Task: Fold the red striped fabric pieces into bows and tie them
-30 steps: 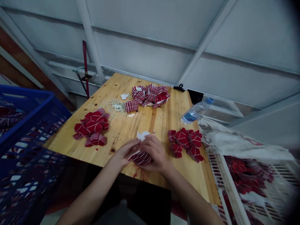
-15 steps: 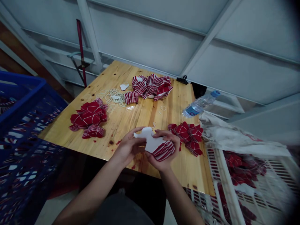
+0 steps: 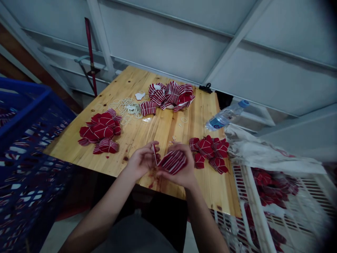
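Our right hand (image 3: pixel 189 172): closed round a striped red-and-white stack (image 3: pixel 172 162), above the wooden table (image 3: pixel 158 130), inside its near edge. Our left hand (image 3: pixel 140 162): half-curled, one thin piece (image 3: pixel 155 155) edge-on against it; whether gripped, we cannot tell. Mostly open boards between left red bundles (image 3: pixel 102 129) and right red bundles (image 3: pixel 206 147); bottle (image 3: pixel 228 115) by the right edge.

Panelled wall (image 3: pixel 168 52) behind wooden table (image 3: pixel 164 128); pale floor (image 3: pixel 56 230); dim light
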The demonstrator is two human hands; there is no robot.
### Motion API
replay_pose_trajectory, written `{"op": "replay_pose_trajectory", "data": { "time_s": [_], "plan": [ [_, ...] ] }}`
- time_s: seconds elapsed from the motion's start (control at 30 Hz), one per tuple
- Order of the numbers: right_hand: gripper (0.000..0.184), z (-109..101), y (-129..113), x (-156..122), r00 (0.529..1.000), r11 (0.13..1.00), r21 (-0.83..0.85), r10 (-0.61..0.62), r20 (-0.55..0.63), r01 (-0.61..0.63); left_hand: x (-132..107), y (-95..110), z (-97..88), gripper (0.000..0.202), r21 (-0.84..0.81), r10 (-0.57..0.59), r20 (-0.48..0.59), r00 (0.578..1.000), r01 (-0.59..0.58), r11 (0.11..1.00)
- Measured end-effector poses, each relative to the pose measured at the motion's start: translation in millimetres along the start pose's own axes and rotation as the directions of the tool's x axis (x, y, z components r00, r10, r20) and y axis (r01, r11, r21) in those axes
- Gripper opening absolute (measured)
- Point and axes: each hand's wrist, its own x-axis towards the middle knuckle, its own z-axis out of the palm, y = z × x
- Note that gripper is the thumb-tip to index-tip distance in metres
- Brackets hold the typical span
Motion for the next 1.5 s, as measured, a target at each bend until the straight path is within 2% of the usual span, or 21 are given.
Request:
{"op": "replay_pose_trajectory", "data": {
  "time_s": [0.1,0.2,0.27,0.3,0.37,0.43,0.5,0.57,0.63,0.67,0.77,0.87,0.97,1.1,1.3,1.37,1.5],
  "plan": [
    [0.05,7,-8,7,0.961,0.976,-0.173,-0.086,0.261,0.134,0,-8,5.7,0.019,0.109,0.066,0.029,0.997,-0.069,0.992],
    [0.042,6,-10,14,0.933,0.941,-0.297,-0.05,0.356,0.164,-3,-11,6.3,0.029,0.264,0.169,-0.048,0.984,-0.15,0.953],
    [0.041,2,-10,16,0.923,0.927,-0.352,0.019,0.385,0.128,-7,-11,1.6,0.036,0.359,0.135,-0.08,0.988,-0.098,0.928],
    [0.041,1,-9,17,0.916,0.928,-0.358,0.049,0.398,0.106,-10,-10,-1.8,0.042,0.391,0.089,-0.05,0.995,-0.063,0.918],
    [0.042,-1,-10,16,0.899,0.941,-0.33,0.079,0.432,0.076,-13,-9,-9.1,0.052,0.458,0.003,0.09,0.996,-0.044,0.888],
    [0.045,0,-11,15,0.866,0.954,-0.289,0.074,0.494,0.084,-14,-7,-15.0,0.052,0.56,-0.019,0.225,0.974,-0.113,0.821],
    [0.051,2,-12,14,0.819,0.947,-0.3,0.081,0.568,0.114,-13,-5,-18.8,0.045,0.674,-0.025,0.266,0.964,-0.168,0.72],
    [0.06,3,-12,15,0.78,0.928,-0.345,0.111,0.616,0.14,-11,0,-21.4,0.038,0.757,-0.055,0.252,0.966,-0.162,0.633],
    [0.067,4,-12,16,0.763,0.911,-0.38,0.13,0.633,0.159,-8,4,-24.4,0.037,0.783,-0.095,0.266,0.959,-0.157,0.602],
    [0.068,4,-12,16,0.761,0.909,-0.381,0.125,0.636,0.169,-6,5,-26.1,0.038,0.766,-0.125,0.289,0.949,-0.151,0.625],
    [0.07,5,-10,17,0.761,0.917,-0.337,0.061,0.646,0.213,-2,4,-29.8,0.048,0.611,-0.2,0.363,0.91,-0.071,0.788],
    [0.082,7,-7,17,0.775,0.912,-0.339,0.038,0.631,0.232,0,-4,-28.8,0.056,0.475,-0.119,0.317,0.941,-0.049,0.878],
    [0.094,8,-5,17,0.798,0.89,-0.405,0.084,0.597,0.21,0,-11,-27.6,0.058,0.422,-0.057,0.258,0.965,-0.06,0.905],
    [0.096,8,-6,16,0.799,0.869,-0.442,0.098,0.594,0.222,1,-15,-32.0,0.052,0.342,-0.12,0.263,0.957,0.024,0.939],
    [0.097,7,-1,12,0.744,0.882,-0.396,0.082,0.663,0.256,10,-16,-31.8,0.047,0.41,-0.146,0.309,0.94,0.007,0.912],
    [0.093,4,3,10,0.756,0.869,-0.413,0.073,0.65,0.271,10,-15,-32.0,0.048,0.407,-0.148,0.312,0.938,0.009,0.913],
    [0.088,-3,5,10,0.786,0.85,-0.422,0.016,0.619,0.316,10,-14,-33.6,0.045,0.358,-0.165,0.251,0.954,0.067,0.931]
  ]
}}
